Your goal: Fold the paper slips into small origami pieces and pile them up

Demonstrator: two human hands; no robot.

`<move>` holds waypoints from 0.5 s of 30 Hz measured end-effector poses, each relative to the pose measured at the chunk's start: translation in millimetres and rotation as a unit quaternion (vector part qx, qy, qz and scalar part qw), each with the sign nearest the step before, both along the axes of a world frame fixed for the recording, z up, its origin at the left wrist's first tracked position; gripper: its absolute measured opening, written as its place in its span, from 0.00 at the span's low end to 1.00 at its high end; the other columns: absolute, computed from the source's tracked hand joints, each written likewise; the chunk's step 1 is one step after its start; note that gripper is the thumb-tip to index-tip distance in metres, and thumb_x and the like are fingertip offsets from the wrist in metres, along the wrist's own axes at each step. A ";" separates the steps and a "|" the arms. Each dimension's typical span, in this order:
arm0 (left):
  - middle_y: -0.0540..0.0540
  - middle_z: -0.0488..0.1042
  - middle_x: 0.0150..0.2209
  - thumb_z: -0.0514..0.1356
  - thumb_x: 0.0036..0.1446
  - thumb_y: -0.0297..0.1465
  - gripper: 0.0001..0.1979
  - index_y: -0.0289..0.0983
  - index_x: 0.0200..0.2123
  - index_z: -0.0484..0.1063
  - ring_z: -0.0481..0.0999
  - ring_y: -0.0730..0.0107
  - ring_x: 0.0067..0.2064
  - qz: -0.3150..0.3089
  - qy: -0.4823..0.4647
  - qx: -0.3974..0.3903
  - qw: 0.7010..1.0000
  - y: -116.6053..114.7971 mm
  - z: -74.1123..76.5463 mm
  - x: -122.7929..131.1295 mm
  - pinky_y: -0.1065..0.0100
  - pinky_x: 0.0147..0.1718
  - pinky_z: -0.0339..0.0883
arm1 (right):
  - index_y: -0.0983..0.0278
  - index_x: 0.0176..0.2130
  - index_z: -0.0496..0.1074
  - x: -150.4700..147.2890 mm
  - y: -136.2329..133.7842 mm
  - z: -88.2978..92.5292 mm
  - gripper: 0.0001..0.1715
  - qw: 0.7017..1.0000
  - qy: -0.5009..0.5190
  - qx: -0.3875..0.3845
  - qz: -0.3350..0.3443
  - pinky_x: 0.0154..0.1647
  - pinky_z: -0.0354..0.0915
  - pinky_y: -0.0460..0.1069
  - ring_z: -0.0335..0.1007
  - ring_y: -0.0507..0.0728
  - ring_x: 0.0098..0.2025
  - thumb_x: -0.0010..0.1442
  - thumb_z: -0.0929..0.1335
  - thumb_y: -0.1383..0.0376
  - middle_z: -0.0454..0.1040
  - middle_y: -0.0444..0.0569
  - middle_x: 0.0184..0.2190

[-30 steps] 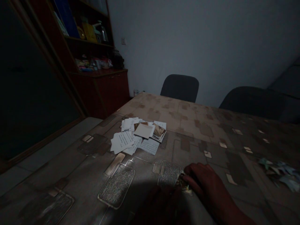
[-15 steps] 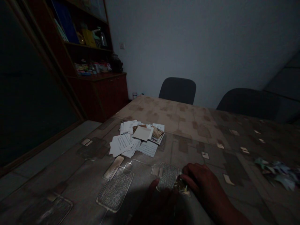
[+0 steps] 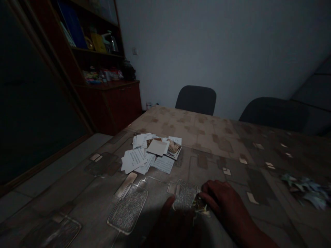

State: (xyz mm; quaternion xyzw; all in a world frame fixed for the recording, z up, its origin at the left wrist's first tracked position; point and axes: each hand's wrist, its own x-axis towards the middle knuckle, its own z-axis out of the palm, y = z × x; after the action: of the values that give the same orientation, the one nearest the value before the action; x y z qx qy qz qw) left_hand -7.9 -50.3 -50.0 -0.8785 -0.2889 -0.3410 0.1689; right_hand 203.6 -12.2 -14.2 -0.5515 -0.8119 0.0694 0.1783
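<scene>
A small crumpled piece [image 3: 203, 209], dark with pale yellow strips, lies on the patterned tabletop between my hands; its kind is too dim to make out. My right hand [image 3: 226, 201] is closed, its curled fingers on the piece's right edge. In deep shadow on the other side, my left hand [image 3: 174, 222] lies low over the table. One of its fingers points forward apart from the others, whose tips reach near the piece's left edge. Ahead of both hands, a loose pile of printed paper cards [image 3: 133, 159] spreads out, with a blank cream card [image 3: 157, 147] on top.
At the right, a heap of crumpled pale green and grey scraps [image 3: 307, 191] lies on the patterned tablecloth [image 3: 181, 119]. Beyond the far edge stand two dark chairs [image 3: 196, 99]. A red-brown cabinet [image 3: 121, 103] with filled shelves is at the back left.
Hardly anything differs. My left fingers have shifted slightly at the crumpled piece, and a little more of its pale strips shows. My right hand stays in place.
</scene>
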 end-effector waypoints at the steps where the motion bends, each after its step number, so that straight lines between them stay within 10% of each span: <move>1: 0.52 0.77 0.37 0.55 0.65 0.27 0.06 0.38 0.37 0.71 0.73 0.72 0.32 -0.014 -0.015 0.013 1.000 3.8 -2.7 0.7 0.51 0.61 0.51 | 0.61 0.29 0.69 2.8 0.7 2.4 0.15 1.000 0.010 -0.007 -0.005 0.32 0.63 0.50 0.71 0.57 0.29 0.67 0.64 0.60 0.75 0.46 0.26; 9: 0.55 0.72 0.29 0.51 0.67 0.25 0.07 0.35 0.41 0.69 0.68 0.74 0.25 -0.070 0.013 -0.083 0.994 22.4 3.1 6.6 0.56 0.56 0.60 | 0.60 0.34 0.73 44.3 -18.8 42.7 0.15 0.994 0.042 0.099 -0.028 0.30 0.66 0.49 0.72 0.56 0.30 0.68 0.60 0.61 0.76 0.48 0.29; 15: 0.55 0.69 0.29 0.54 0.65 0.28 0.05 0.37 0.43 0.67 0.67 0.73 0.27 -0.058 0.069 -0.070 0.993 24.9 -4.9 7.5 0.56 0.56 0.61 | 0.59 0.55 0.68 23.0 -47.4 14.7 0.19 0.971 -0.100 0.164 0.139 0.28 0.65 0.49 0.72 0.56 0.28 0.69 0.61 0.58 0.78 0.48 0.30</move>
State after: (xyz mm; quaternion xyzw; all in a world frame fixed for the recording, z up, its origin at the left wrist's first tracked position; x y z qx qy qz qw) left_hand -0.4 -25.4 -55.0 -0.9248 -0.2486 -0.2678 0.1061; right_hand 226.6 -59.6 0.5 -0.4001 -0.8948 -0.0964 0.1731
